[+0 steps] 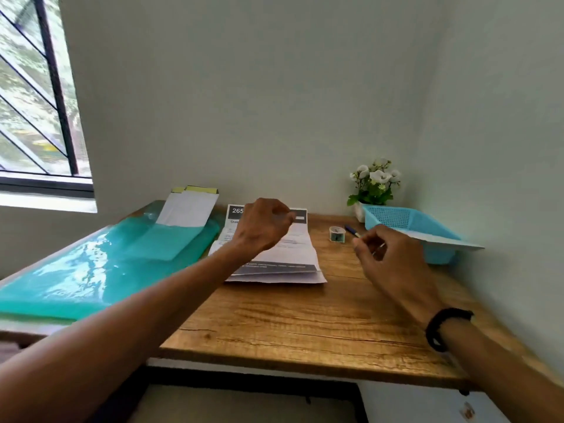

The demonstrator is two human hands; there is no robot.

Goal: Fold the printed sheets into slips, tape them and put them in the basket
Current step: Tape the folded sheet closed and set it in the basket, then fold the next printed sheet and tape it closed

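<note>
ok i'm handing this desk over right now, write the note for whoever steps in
Left hand: raised over the printed sheets, fingers curled, nothing visible in them.
Right hand: in the air by the tape dispenser, fingertips pinched; what they hold is too blurred to tell.
Sheets lie mid-desk, creased. One folded white slip rests in the blue basket, far right.
Left: fold, tape and basket the remaining sheets.

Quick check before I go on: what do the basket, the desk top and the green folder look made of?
Basket: light blue moulded plastic, judging by its fine perforated mesh walls. Desk top: wood-look surface with printed-looking grain, probably laminate; matte. Green folder: translucent plastic film, glossy, with bright window reflections and wrinkles.
</note>
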